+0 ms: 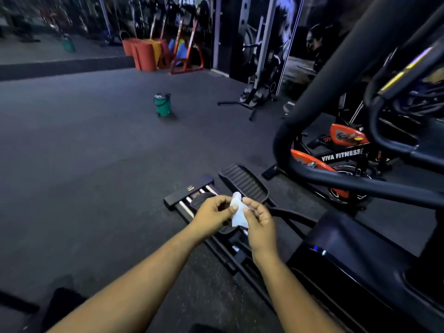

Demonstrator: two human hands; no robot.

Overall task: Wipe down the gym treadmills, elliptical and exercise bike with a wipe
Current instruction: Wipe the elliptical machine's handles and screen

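Note:
A small white wipe (237, 212) is held between both hands above the elliptical's rear rails. My left hand (212, 213) pinches its left edge with curled fingers, and my right hand (258, 218) pinches its right side. Below the hands lies the black elliptical (348, 255), with a ribbed foot pedal (243, 182) just beyond the wipe and its thick black handlebar arm (336, 75) rising at the right. An orange and black exercise bike (336, 155) marked VIVA FITNESS stands behind the elliptical at the right.
A green container with a lid (163, 105) stands alone on the dark rubber floor (84, 164). Orange mats and racks (153, 52) line the far wall. A cable machine base (254, 92) sits at the back right. A dark object (62, 306) lies at the lower left.

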